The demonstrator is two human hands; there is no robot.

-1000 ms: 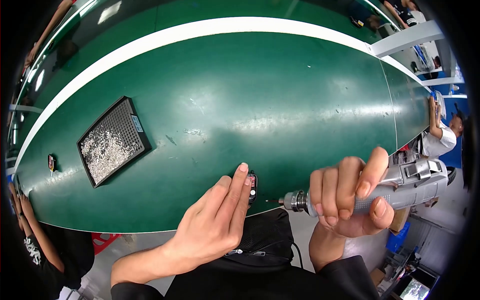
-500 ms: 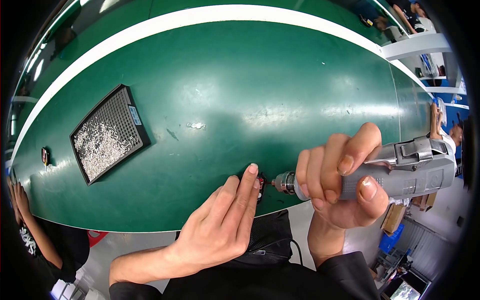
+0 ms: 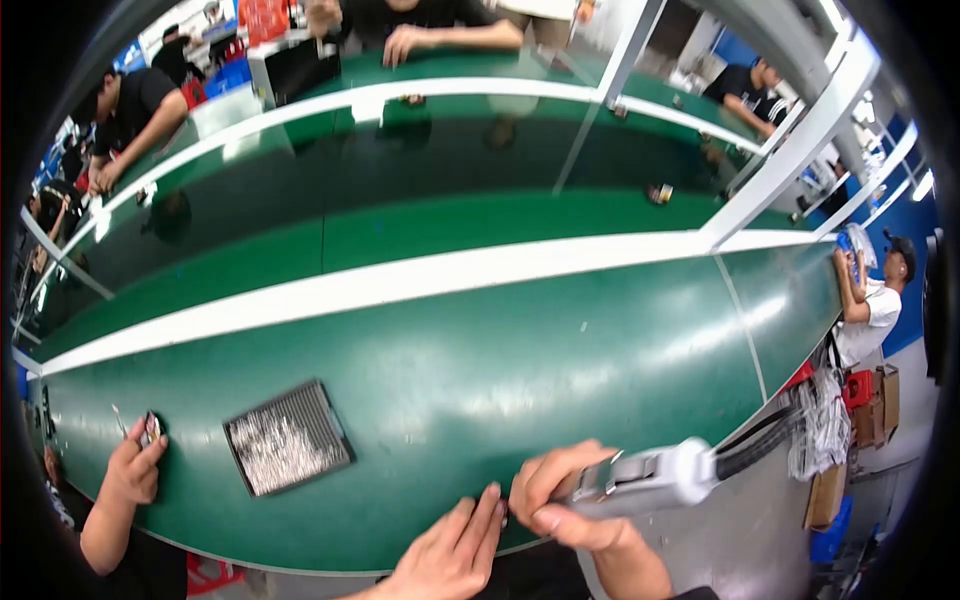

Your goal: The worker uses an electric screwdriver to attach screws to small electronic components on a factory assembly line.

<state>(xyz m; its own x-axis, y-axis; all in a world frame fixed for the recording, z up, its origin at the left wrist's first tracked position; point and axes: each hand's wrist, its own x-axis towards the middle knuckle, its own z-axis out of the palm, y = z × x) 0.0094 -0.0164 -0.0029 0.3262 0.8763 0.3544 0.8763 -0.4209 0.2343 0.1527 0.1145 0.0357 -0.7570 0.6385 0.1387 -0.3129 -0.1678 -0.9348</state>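
My right hand [image 3: 565, 490] is wrapped round a grey powered screwdriver [image 3: 640, 478] with a metal lever along its body. The tool lies nearly level, its back end pointing right to a dark hose [image 3: 760, 442]. Behind my fingers its front tip is hidden. Close to the table's near edge, my left hand [image 3: 455, 545] has its straight fingers pressed together against a small black part [image 3: 504, 514]. Only a sliver of that part shows beside the fingertips, and my left thumb is out of sight.
A black tray [image 3: 325, 412] of small silvery screws lies left of my hands on the green table [image 3: 450, 390]. Further left, a co-worker's hand [image 3: 135, 465] holds a small dark part [image 3: 153, 426]. A white rail [image 3: 400, 290] borders the far side; another person [image 3: 865, 310] sits at the right.
The view has tipped up, showing the far benches and people. My hands sit lower in it, still at the small part. The co-worker's hand has reached the dark part at the left.
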